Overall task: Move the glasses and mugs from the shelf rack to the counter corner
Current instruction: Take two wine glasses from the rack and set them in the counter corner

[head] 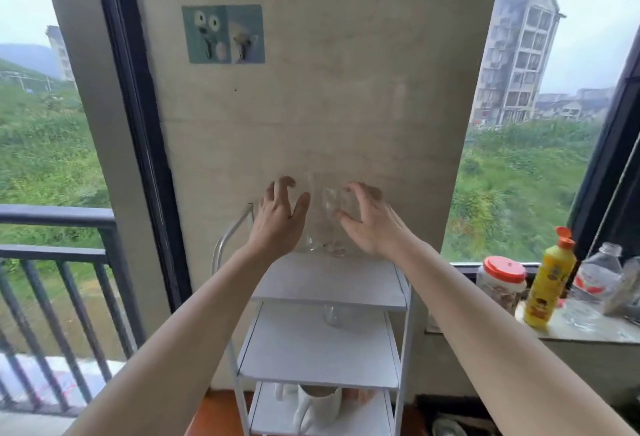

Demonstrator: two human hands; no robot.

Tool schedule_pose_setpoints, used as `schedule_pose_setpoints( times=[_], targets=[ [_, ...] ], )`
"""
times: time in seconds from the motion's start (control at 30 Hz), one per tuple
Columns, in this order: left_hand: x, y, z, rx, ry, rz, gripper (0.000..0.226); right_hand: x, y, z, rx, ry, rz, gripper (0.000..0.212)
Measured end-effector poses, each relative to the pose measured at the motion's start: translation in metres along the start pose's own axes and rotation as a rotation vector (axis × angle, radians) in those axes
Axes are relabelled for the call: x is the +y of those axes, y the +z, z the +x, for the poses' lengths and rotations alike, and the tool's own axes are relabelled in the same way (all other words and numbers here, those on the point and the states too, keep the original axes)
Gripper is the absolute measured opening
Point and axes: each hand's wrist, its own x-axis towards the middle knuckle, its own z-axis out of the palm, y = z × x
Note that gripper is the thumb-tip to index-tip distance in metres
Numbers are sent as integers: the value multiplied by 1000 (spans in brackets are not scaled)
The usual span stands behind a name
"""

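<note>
Both hands go in at mid-frame: left hand and right hand spread wide, fingers curled, gripping nothing yet, each beside a clear glass on the top tier of the white rack. I'd close around the bowls gently, lift straight up, keep them from clinking. Count: what looks like two glasses up top, though blurred, one more glass a tier down, one white mug at the bottom. The desk waits at the right
</note>
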Motion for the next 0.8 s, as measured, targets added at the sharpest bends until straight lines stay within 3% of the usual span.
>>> schedule_pose_setpoints(
  times=[0.1,0.33,0.43,0.53,0.67,0.8],
  targets=[
    [-2,2,-2,31,-30,-134,37,-2,1,1,35,25,42,44],
    [5,-2,-18,130,-43,-390,45,-2,-1,-4,145,-45,218,39],
    [21,-15,-30,237,16,-454,66,-11,-13,-13,312,-86,405,60],
    [45,-31,-44,342,97,-576,66,-23,-30,-28,496,-143,479,75],
    [77,-39,-62,475,202,-675,65,-35,-55,-57,781,-261,510,70],
    [104,-17,-85,497,225,-786,66,-18,-76,-92,967,-289,489,62]
  ],
)
